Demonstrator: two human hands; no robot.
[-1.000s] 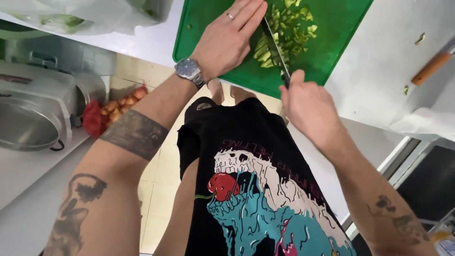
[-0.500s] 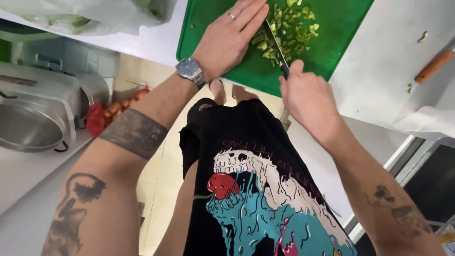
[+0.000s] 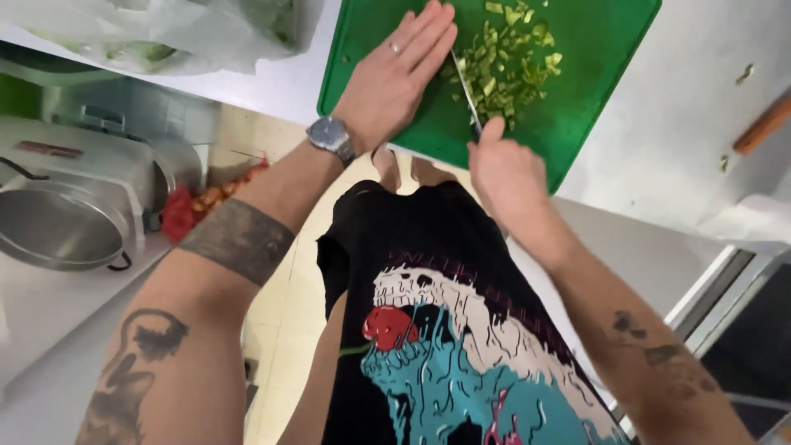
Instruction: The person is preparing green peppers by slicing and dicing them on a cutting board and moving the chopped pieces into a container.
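A green cutting board [image 3: 601, 49] lies on the white counter at the top of the head view. A pile of chopped green vegetable [image 3: 511, 62] sits on it. My right hand [image 3: 507, 169] grips the handle of a knife [image 3: 466, 95], whose blade points up into the pile. My left hand [image 3: 395, 70] lies flat on the board, fingers together, its fingertips by the back of the blade. It wears a ring and a wristwatch [image 3: 331, 136].
A clear plastic bag [image 3: 181, 33] with greens lies on the counter at top left. A wooden handle [image 3: 765, 124] rests at the far right. Below the counter to the left stand metal pots [image 3: 58, 227] and a red net of onions [image 3: 194, 206].
The view has shifted a little. The knife blade has moved slightly left across the pile, with my left hand staying flat on top of it.
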